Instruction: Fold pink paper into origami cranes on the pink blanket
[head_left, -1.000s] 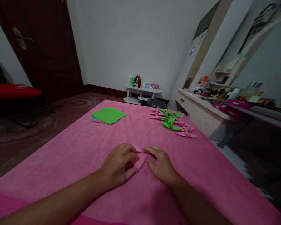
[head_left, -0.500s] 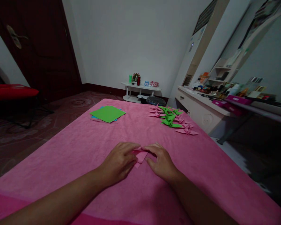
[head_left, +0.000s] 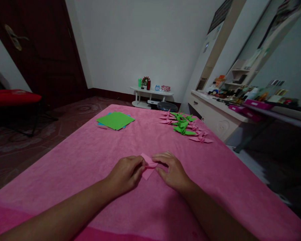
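A small folded sheet of pink origami paper lies on the pink cloth, one flap raised across its middle. My left hand pinches that flap between thumb and fingers at the paper's left side. At the right corner, my right hand holds the paper, its bent fingers above and thumb below. The fingertips partly cover the folds.
Folded paper cranes, green and pink, stand in a group at the far right of the cloth-covered table. A stack of square sheets, green on top, lies far left. A dressing table stands to the right.
My left hand has drawn back slightly from the paper's top edge and now pinches a lifted flap, uncovering the upper corner. My right hand stays nearly where it was.
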Tool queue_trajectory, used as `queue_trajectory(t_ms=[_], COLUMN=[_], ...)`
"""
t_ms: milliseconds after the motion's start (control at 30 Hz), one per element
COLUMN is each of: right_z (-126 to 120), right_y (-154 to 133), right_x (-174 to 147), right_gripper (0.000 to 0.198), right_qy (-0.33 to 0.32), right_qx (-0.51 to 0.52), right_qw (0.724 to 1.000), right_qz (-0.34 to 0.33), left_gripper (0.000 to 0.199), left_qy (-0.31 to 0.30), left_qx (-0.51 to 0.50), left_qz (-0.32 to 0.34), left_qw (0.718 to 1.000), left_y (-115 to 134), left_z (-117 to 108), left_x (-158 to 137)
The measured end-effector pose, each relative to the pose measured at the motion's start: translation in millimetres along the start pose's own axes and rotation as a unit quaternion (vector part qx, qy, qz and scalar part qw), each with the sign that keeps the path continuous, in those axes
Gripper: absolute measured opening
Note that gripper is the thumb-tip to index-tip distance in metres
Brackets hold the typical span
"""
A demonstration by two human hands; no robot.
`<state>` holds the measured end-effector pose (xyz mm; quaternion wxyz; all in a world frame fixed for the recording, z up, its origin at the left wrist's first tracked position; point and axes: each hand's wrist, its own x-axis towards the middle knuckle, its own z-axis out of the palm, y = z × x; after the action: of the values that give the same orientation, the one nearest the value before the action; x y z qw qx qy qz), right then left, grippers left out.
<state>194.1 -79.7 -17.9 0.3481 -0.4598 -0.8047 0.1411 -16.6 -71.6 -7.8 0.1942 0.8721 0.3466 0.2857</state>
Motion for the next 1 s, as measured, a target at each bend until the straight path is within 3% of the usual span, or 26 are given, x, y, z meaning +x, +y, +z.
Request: queue_trajectory(t_ms=[133, 400, 567, 767, 1000], right_z=[4.1, 4.1, 2.3, 0.3, 1.7], right_y=[5.6, 5.0, 4.9, 2.2, 0.7], right_x=[-0.2, 1.9, 2.0, 2.6, 5.0], right_gripper=[0.030, 0.022, 0.022, 0.020, 0.016], right_qy=[0.011, 0.017, 0.025, 0.026, 0.012], right_qx=[0.037, 0.087, 0.129, 0.146, 0.127], right_qw=[0.999, 0.995, 0.989, 0.983, 0.986], right_qz=[0.019, 0.047, 0.074, 0.105, 0.103], left_gripper=[0.011, 0.024, 0.025, 0.024, 0.024], left_qy=[0.005, -0.005, 0.022, 0.010, 0.024], left_qx=[0.009, 0.096, 0.073, 0.082, 0.062], left_qz=[-0.028, 0.006, -0.008, -0.046, -0.034], left_qw=[1.000, 0.995, 0.997, 0.996, 0.997], left_y=[1.7, 6.1, 5.9, 5.4, 7.0], left_z=[-0.2, 4.0, 5.2, 6.0, 5.6], left_x=[1.6, 2.5, -1.0, -0.2, -2.2])
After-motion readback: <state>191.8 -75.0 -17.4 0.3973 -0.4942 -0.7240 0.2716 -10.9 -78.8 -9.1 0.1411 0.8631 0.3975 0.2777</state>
